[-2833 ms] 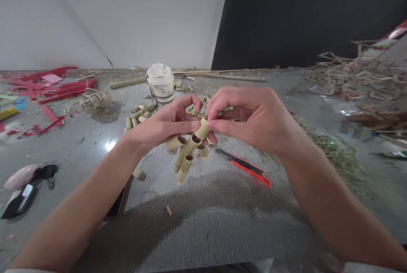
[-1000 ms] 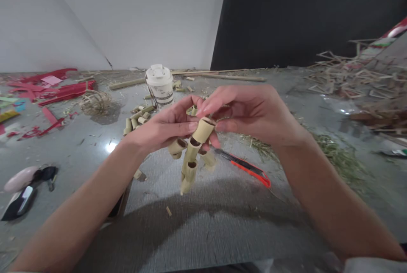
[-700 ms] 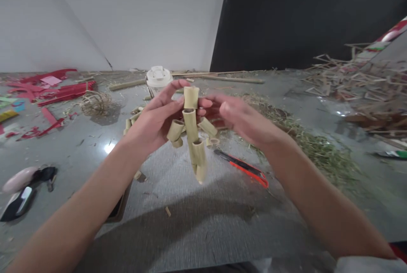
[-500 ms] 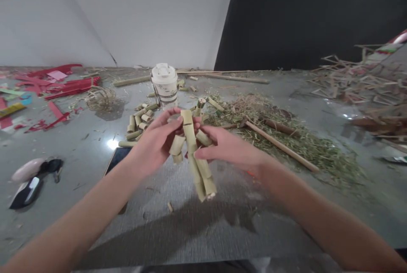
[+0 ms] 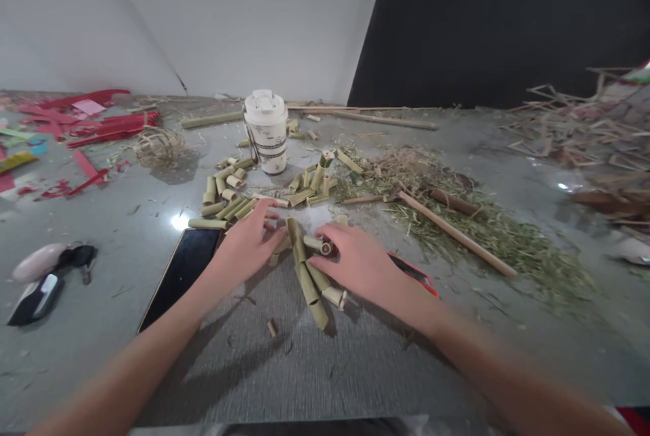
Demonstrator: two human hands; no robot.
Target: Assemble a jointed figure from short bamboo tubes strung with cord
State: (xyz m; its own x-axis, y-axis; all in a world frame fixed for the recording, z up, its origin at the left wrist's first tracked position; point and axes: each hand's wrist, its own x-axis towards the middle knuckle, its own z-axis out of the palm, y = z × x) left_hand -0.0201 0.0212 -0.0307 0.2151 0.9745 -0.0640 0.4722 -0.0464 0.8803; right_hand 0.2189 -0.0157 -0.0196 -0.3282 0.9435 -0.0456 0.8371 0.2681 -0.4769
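A figure of short green bamboo tubes joined together point(image 5: 307, 279) lies flat on the grey table point(image 5: 355, 368), its long end pointing toward me. My left hand point(image 5: 248, 241) rests on the figure's upper left, fingers curled round a short side tube. My right hand point(image 5: 355, 261) sits at its upper right, thumb and fingers pinching another short tube. Both hands touch the figure and are low on the table.
A black phone point(image 5: 181, 275) lies left of my left hand. An orange utility knife point(image 5: 417, 276) pokes out behind my right wrist. Farther back are loose bamboo pieces point(image 5: 226, 193), a lidded cup point(image 5: 267, 131), green shavings with a stick point(image 5: 457, 234), red paper scraps point(image 5: 101, 130) and wood strips point(image 5: 583, 131).
The bamboo figure hung in the air between both hands; it has been turned upright, then lowered, and now lies on the table with both hands on it. The view has tilted down.
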